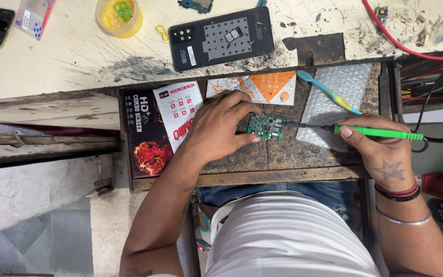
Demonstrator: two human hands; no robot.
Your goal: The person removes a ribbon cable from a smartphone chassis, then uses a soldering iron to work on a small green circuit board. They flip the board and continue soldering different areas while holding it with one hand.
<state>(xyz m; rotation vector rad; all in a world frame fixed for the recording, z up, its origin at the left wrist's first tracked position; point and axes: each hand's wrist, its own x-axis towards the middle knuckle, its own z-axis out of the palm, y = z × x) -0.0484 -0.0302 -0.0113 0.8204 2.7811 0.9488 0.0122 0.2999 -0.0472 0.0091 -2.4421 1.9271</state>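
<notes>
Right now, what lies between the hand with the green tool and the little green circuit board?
In the head view, only the tool's dark metal shaft spans from the right hand to the circuit board, over bubble wrap.

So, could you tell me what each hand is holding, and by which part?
The left hand pins the green circuit board by its left edge. The right hand grips the green-handled soldering iron at the front of its handle.

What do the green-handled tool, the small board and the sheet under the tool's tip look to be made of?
Green-handled tool, in the right hand: glossy plastic grip, dark shaft probably metal. Small board, held by the left hand: green circuit laminate with shiny metal parts. Sheet: clear bubble-wrap plastic, judging by its dimpled surface.
</notes>
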